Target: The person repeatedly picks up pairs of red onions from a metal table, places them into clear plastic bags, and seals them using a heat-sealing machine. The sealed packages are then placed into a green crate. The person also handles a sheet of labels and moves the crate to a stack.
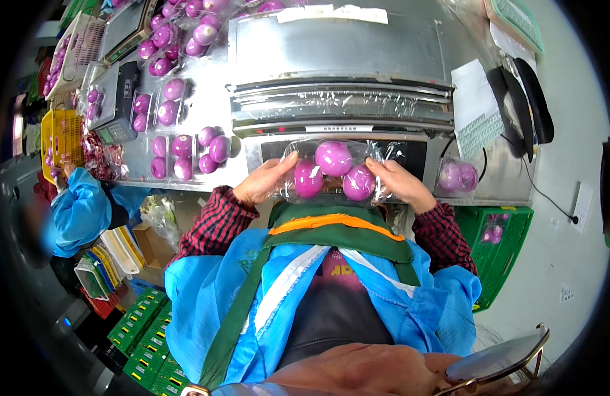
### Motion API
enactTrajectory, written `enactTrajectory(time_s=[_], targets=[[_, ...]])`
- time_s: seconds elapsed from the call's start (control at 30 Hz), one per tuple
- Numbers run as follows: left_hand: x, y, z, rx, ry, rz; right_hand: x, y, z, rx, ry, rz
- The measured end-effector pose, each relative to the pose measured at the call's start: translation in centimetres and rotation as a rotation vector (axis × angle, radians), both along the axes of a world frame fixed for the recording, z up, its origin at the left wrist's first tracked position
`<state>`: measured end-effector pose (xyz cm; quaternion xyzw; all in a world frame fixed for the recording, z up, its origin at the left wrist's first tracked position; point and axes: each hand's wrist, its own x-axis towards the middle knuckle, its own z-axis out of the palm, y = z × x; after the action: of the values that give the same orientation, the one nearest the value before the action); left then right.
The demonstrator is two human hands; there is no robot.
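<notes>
Three peeled red onions lie in a clear plastic tray under film, close to my body at the table's front. My left hand is closed on the pack's left end, thumb on top. On the right end, my right hand grips the pack the same way. Film looks loose and wrinkled around both ends. Just beyond the pack stands a metal film-wrapping machine, with clear film across its rollers. A dark plate lies partly hidden behind the pack.
Trays of onions and a weighing scale stand on the left. At right are a wrapped onion pack, label sheets and a cable. A green crate sits below. A co-worker in blue sleeves reaches toward a yellow basket.
</notes>
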<state>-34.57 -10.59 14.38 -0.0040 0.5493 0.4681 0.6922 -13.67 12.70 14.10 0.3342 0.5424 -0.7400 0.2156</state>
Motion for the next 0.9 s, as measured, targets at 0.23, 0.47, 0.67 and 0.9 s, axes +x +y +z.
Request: enactTrajectory(time_s=[0.23, 0.47, 0.67, 0.9], targets=[[6.9, -6.0, -2.3, -0.014, 0.514, 0.467, 3.6, -5.0, -0.8, 0.916, 0.128, -0.308], [5.3, -7.9, -1.0, -0.245, 0.407, 0.764, 6.6, -5.0, -1.0, 0.787, 0.159, -0.603], [9.8, -11.1, -11.0, -0.110, 0.393, 0.189, 11.4, -9.6, -14.3, 0.516, -0.015, -0.128], [11.0, -8.7, -15.7, 0.465, 0.172, -0.072, 6.4, -12.1, -13.2, -0.131, 0.111, -0.128]])
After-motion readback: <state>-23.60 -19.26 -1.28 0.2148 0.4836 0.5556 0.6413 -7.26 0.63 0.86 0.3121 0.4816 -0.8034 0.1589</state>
